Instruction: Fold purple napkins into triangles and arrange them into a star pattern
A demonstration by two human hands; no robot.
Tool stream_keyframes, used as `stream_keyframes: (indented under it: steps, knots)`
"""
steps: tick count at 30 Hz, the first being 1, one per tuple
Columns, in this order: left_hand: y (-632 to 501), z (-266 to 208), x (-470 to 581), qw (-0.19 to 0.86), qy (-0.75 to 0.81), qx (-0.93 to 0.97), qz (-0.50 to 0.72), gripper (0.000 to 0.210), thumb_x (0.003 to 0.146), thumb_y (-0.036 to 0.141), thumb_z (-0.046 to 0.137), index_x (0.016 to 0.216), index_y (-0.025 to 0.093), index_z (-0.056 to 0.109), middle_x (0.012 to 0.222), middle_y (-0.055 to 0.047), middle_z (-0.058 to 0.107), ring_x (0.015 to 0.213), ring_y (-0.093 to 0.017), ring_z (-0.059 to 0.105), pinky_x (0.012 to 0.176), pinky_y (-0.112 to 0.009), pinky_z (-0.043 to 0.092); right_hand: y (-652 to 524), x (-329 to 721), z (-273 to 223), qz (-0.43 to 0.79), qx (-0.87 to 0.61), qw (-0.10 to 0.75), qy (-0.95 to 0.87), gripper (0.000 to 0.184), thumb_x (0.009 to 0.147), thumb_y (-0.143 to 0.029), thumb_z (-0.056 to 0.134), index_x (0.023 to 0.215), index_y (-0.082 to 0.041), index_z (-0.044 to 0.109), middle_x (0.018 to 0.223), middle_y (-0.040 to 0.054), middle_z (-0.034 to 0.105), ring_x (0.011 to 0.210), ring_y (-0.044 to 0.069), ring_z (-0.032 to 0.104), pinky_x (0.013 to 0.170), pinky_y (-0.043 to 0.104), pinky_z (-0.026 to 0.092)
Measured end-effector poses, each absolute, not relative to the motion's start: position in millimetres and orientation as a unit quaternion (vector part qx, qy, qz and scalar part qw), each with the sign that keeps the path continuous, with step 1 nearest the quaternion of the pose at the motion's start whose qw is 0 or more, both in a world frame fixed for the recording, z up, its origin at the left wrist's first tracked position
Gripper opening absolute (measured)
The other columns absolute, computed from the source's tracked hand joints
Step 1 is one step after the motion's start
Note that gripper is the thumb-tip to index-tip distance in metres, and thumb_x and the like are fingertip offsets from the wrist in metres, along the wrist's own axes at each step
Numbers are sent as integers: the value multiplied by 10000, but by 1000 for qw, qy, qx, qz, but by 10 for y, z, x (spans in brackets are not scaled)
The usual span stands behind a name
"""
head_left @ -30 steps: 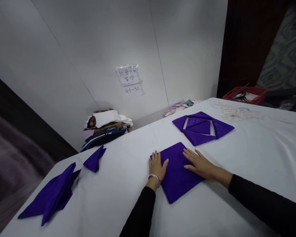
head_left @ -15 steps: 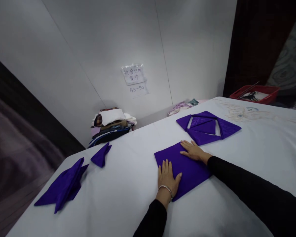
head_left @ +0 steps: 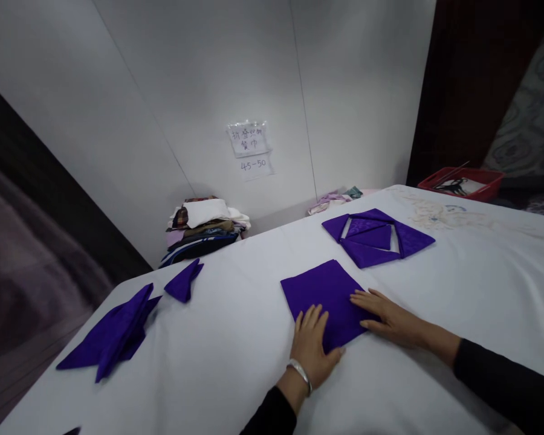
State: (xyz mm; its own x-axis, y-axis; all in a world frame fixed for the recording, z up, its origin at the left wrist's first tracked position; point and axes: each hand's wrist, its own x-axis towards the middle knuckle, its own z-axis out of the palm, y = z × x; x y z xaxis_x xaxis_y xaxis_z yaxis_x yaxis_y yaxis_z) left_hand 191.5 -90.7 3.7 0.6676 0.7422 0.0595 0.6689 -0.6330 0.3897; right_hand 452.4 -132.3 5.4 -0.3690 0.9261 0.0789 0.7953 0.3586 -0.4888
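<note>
A purple cloth napkin (head_left: 324,287) lies folded into a flat square on the white-covered table, one corner pointing away from me. My left hand (head_left: 312,347), with a silver bangle at the wrist, rests on its near left edge, fingers stretched out. On its right corner lies my right hand (head_left: 387,317), fingers extended and thumb apart. Neither hand grips the cloth. Just beyond, folded purple napkins (head_left: 414,235) form a pointed shape around a small triangle.
On the left stand a large folded purple napkin (head_left: 118,332) and a smaller one (head_left: 184,283). Stacked clothes (head_left: 204,226) sit by the wall below a handwritten sign (head_left: 250,148). A red basket (head_left: 485,190) holding scissors is at the far right.
My right hand has slid from the napkin's far edge toward its right corner and nearer me. My left hand has shifted slightly down toward the near edge. The view has moved a little.
</note>
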Motion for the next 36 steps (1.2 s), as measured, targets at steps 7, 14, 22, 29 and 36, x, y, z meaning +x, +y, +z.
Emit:
stream_keyframes:
  steps: [7, 14, 22, 29, 36]
  knots:
    - [-1230, -52, 1882, 124, 390, 907, 102, 479, 765, 166, 449, 1242, 204, 480, 1261, -41, 528, 1141, -235, 435, 1011, -430, 325, -1520, 4637, -100, 144, -512, 182, -827, 470, 882, -300, 419, 1348, -245, 396, 1365, 79, 439, 1276, 246, 350, 1076, 524, 172]
    - [-1058, -115, 1841, 37, 395, 914, 87, 401, 808, 25, 368, 1105, 198, 574, 1142, -42, 613, 995, -205, 532, 849, -376, 463, -1499, 4523, -88, 91, -477, 187, -854, 492, 836, -141, 412, 1319, -233, 440, 1298, 90, 514, 1219, 233, 430, 1071, 524, 182]
    - [-992, -63, 1171, 81, 343, 931, 96, 503, 741, 12, 410, 1166, 244, 546, 1260, -1, 556, 1199, -201, 449, 1038, -455, 338, -1641, 4162, 167, 188, -435, 137, -870, 448, 853, -241, 458, 1301, -230, 465, 1273, 99, 536, 1194, 244, 457, 1066, 508, 193]
    - [-1172, 45, 1233, 132, 401, 899, 116, 477, 850, 265, 413, 1318, 183, 382, 1407, -74, 381, 1331, -219, 253, 1093, -496, 225, -1086, 3532, 435, 201, -408, 140, -879, 553, 898, -500, 360, 1380, -231, 338, 1416, 80, 360, 1323, 238, 257, 1092, 464, 121]
    - [-1263, -108, 1311, 172, 462, 868, 64, 869, 766, 666, 416, 1394, 94, 232, 1474, -151, 196, 1363, -291, 94, 1114, -489, 154, -482, 2973, 134, 214, -306, 85, -924, 691, 879, -587, 305, 1418, -161, 229, 1459, 127, 250, 1350, 232, 168, 1096, 454, 53]
